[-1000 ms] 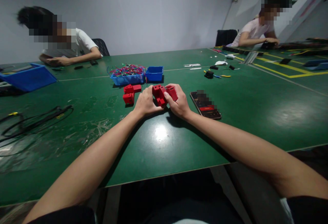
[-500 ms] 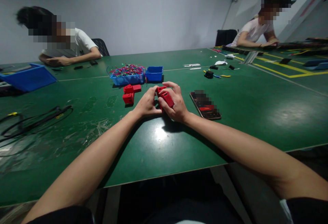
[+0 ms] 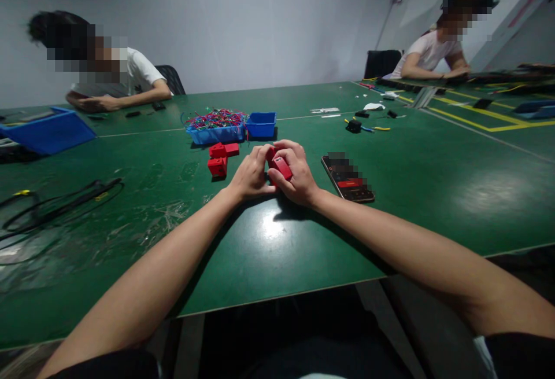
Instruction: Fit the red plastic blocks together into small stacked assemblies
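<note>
Both my hands meet over the green table (image 3: 269, 251) around a red plastic housing (image 3: 281, 166). My left hand (image 3: 249, 175) curls against its left side, fingers closed on it. My right hand (image 3: 297, 177) wraps over its top and right side, so only a small red patch shows between the fingers. Just left of my hands lie more red plastic pieces (image 3: 220, 158) in a small cluster on the table.
A blue bin of coloured wires (image 3: 215, 125) and a smaller blue bin (image 3: 261, 124) stand behind the red pieces. A phone (image 3: 347, 177) lies right of my hands. Black cables (image 3: 60, 202) sprawl at the left. Two other people sit at the far side.
The two red halves, held apart a second ago, have come together between my hands. My fingers have closed further over the piece, hiding most of it.
</note>
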Demonstrator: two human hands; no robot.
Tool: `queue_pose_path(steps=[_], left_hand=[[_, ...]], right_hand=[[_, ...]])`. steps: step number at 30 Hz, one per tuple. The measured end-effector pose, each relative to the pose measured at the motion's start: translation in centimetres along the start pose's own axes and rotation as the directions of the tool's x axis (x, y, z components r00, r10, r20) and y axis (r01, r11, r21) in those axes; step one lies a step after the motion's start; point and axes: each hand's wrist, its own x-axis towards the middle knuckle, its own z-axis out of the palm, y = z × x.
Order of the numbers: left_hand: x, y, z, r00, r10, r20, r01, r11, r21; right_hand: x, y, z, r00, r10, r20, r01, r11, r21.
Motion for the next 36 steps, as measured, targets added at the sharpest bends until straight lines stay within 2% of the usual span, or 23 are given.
queue_pose_path(steps=[6,18,24,31,36], left_hand=[[0.1,0.3,0.0,1.0,0.0,-0.011,0.0,1.0,-0.025],[-0.1,-0.4,0.6,0.999,-0.047,0.007,0.047,0.997,-0.062],[-0.2,-1.0,1.2,0.999,-0.04,0.003,0.04,0.993,-0.107],[-0.2,-1.6,1.5,0.999,-0.044,0.005,0.044,0.987,-0.152],[-0.2,-2.0,1.4,0.999,-0.046,0.008,0.046,0.969,-0.243]], right_hand=[[0.1,0.5,0.2,0.997,-0.009,-0.074,0.009,1.0,-0.001],[0.3,1.1,0.7,0.995,0.053,-0.083,-0.052,0.998,0.021],[0.4,1.5,0.7,0.999,0.038,-0.011,-0.038,0.999,-0.009],[0.3,2.0,0.6,0.999,0.018,0.037,-0.02,0.998,0.051],[0.4,2.7,0.6,0.995,0.045,0.089,-0.059,0.985,0.161]])
